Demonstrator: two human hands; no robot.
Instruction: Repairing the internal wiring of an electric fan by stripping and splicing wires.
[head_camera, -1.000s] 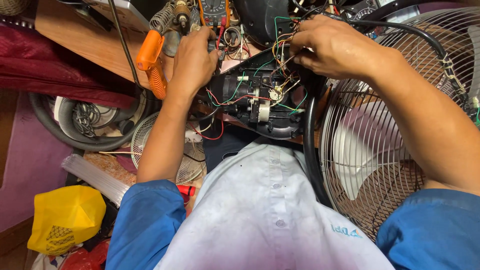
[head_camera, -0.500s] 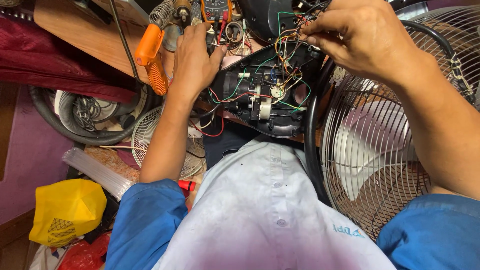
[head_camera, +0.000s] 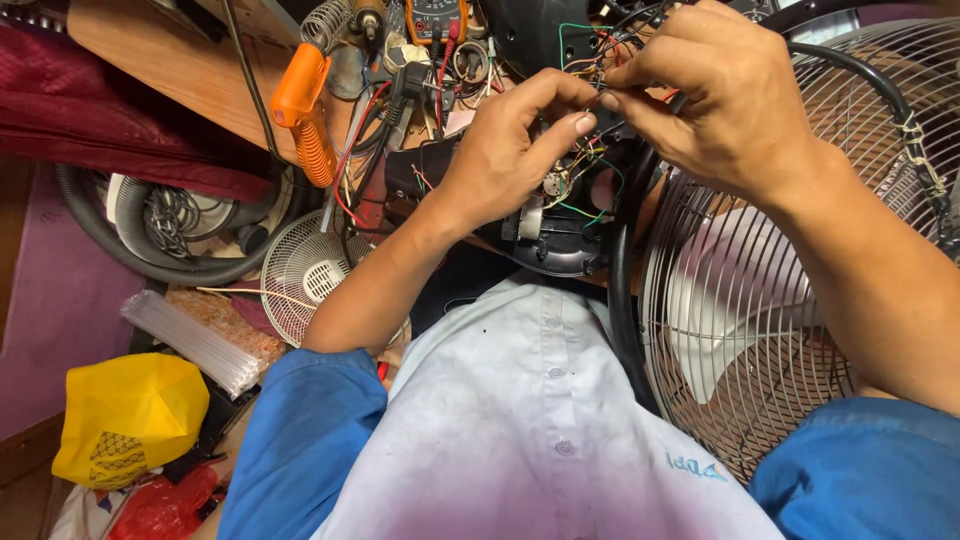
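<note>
Shirt front: the pale shirt (head_camera: 530, 430) with blue sleeves fills the near part of the view; the opened fan sits just beyond it, so any part that drops would likely fall into the lap or to the cluttered floor.
Fan guard: the wire fan guard (head_camera: 800, 300) stands at the right, just beside the right forearm; I judge that a jerk of that arm could knock it and shift the whole fan.
Motor housing: the black motor housing (head_camera: 560, 235) lies open between the hands, its inner parts bare; a slip here could bend a small part.
Left hand: the left hand (head_camera: 510, 150) has thumb and forefinger pinched shut on thin wires (head_camera: 585, 165) over the housing.
Right hand: the right hand (head_camera: 715, 90) meets it from the right, fingertips closed on the same bundle of wires, the two grips touching.
Risk at the wires: they are thin and tangled, red, green and yellow together; pulling too hard could tear one from its joint, and I cannot tell which strand each hand holds, so a mix-up looks possible.
Worktop: the wooden worktop (head_camera: 170, 60) behind is crowded; an orange-handled tool (head_camera: 300, 110) hangs near the left wrist, and a meter (head_camera: 435, 15) with red leads lies farther back, where an elbow or cable could snag them.
Floor at left: a yellow bag (head_camera: 130, 415) and a grey hose (head_camera: 130, 240) lie well apart from the hands.
</note>
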